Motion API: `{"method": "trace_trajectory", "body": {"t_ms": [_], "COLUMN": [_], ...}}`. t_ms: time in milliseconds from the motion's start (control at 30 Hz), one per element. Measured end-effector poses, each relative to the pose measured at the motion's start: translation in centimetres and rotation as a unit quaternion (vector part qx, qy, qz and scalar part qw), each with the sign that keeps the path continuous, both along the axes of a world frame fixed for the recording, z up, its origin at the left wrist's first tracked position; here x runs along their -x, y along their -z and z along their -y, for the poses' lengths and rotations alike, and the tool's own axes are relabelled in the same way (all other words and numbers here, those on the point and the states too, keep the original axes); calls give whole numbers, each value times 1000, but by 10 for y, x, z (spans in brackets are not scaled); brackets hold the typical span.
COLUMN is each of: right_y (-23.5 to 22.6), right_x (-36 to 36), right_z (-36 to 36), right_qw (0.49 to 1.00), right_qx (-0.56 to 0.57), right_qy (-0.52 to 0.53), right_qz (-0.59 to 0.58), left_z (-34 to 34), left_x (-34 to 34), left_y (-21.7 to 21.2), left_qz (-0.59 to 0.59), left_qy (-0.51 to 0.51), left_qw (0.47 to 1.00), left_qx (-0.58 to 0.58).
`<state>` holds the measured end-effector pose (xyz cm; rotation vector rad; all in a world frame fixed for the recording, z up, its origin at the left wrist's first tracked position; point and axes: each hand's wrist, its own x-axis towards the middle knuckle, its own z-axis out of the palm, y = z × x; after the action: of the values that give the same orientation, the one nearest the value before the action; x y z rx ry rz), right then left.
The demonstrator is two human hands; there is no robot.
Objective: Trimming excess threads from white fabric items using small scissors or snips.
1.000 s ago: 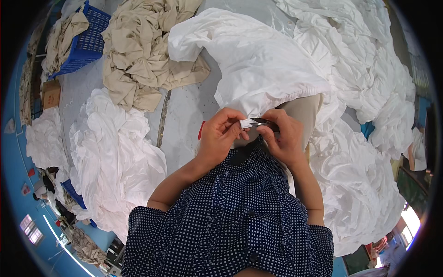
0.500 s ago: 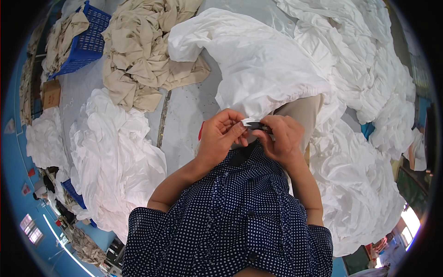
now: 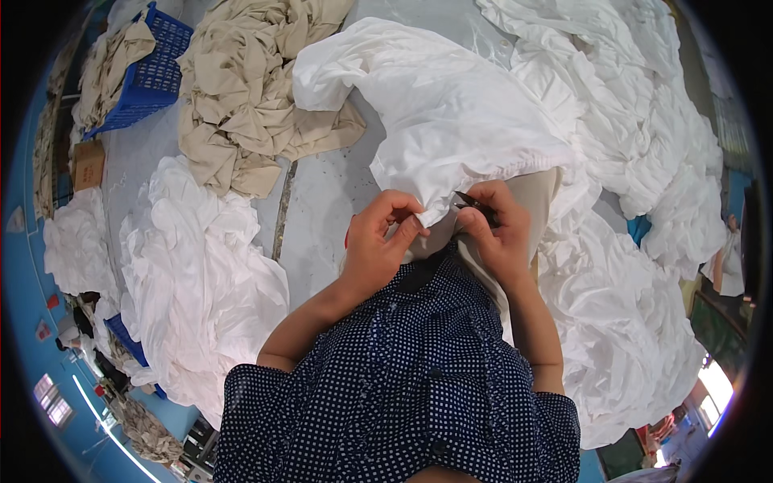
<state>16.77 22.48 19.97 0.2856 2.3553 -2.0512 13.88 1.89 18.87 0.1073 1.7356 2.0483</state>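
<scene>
A white cloth (image 3: pixel 451 113) with a gathered edge spreads out in front of me and drapes over my lap. My left hand (image 3: pixel 377 243) pinches a corner of it between thumb and fingertips. In my right hand (image 3: pixel 502 233) is a pair of small dark thread snips (image 3: pixel 475 204). Their blades point up and left, a short way to the right of the pinched corner and apart from it. The grip end of the snips is hidden inside my palm and fingers.
Crumpled beige fabric (image 3: pixel 241 88) lies at the far left, near a blue plastic basket (image 3: pixel 157 76) and a small cardboard box (image 3: pixel 88 164). White fabric heaps stand at my left (image 3: pixel 201 282) and right (image 3: pixel 620 322). Underneath is a grey surface (image 3: pixel 318 209).
My right hand has drawn the snips back to the right and slightly up, away from the cloth corner. The left hand still pinches the corner, which now shows more plainly.
</scene>
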Motion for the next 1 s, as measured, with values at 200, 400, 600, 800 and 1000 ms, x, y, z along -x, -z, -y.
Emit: {"method": "trace_trajectory", "body": {"t_ms": [200,400,600,800,1000], "right_y": [-8,1,11,-2,4], "right_x": [10,15,9,13,24], "right_z": [9,15,-10,13,24], "right_qw": [997,994,938,987,997], "right_qx": [-22,-12,343,161,7], "right_qy": [-68,-91,-38,0,-56], "right_qz": [-39,-60,40,19,-47], "left_z": [-1,1,-2,-2,-9], "left_x": [1,5,5,6,7], "left_y": [-2,-7,-6,-2,5], "left_qz": [-66,-66,44,36,-45], "left_qy": [-22,4,-21,-33,-51], "left_qw": [998,997,996,997,997], "left_qx": [9,-40,-79,-63,-31]}}
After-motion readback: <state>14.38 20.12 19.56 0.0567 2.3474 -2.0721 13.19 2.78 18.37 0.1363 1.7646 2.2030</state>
